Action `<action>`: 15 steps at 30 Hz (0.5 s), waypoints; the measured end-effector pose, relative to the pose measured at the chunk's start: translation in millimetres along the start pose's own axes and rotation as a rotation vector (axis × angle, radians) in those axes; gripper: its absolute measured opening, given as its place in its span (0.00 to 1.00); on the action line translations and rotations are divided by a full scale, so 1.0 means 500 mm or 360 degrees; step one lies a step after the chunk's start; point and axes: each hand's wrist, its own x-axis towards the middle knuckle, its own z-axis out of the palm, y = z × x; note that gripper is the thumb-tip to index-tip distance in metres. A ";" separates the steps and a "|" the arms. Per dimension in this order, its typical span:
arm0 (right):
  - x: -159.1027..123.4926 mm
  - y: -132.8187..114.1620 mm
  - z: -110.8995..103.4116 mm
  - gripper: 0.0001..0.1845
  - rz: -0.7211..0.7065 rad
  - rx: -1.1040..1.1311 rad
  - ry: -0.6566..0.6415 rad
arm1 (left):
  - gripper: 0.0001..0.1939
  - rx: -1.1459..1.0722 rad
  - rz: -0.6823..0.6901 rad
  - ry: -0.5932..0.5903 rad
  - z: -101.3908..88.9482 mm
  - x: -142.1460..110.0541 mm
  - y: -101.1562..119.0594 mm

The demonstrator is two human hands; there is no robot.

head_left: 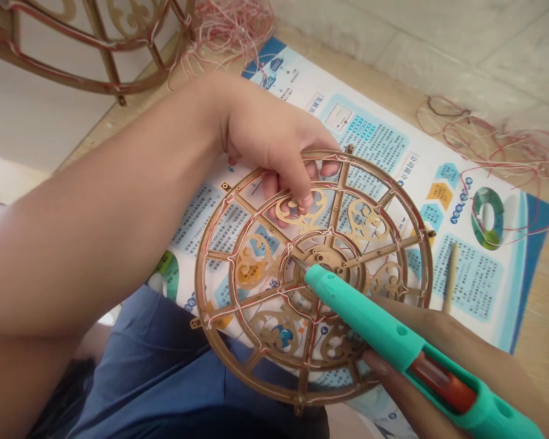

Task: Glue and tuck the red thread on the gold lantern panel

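At upper left is a second brass-coloured frame (104, 47) lined with wire; beside it lies a red-and-white wire tangle (233, 24); the left hand (283, 143) is clamped on the round frame (321, 253), thumb above, fingers beneath; this frame sits over a printed sheet (512, 268) and blue trousers (165, 366); the tip of a turquoise tool (370, 317) is at its inner ring, contact uncertain; the right hand (480, 360) is closed around that tool; farther right, a tan stick (451, 277) lies on the sheet; loose wires (489, 143) trail across the worktop (546, 280).
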 end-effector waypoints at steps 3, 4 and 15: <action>0.009 -0.008 0.000 0.30 0.0029 0.0096 0.0032 | 0.18 -0.0073 -0.0015 -0.0030 0.002 0.000 0.003; 0.012 -0.010 0.000 0.29 0.0032 0.0135 0.0027 | 0.18 -0.0071 -0.0021 -0.0035 0.002 0.001 0.004; 0.044 -0.031 0.000 0.24 0.0019 0.0160 0.0158 | 0.16 0.0105 -0.0165 -0.0058 -0.002 -0.001 0.015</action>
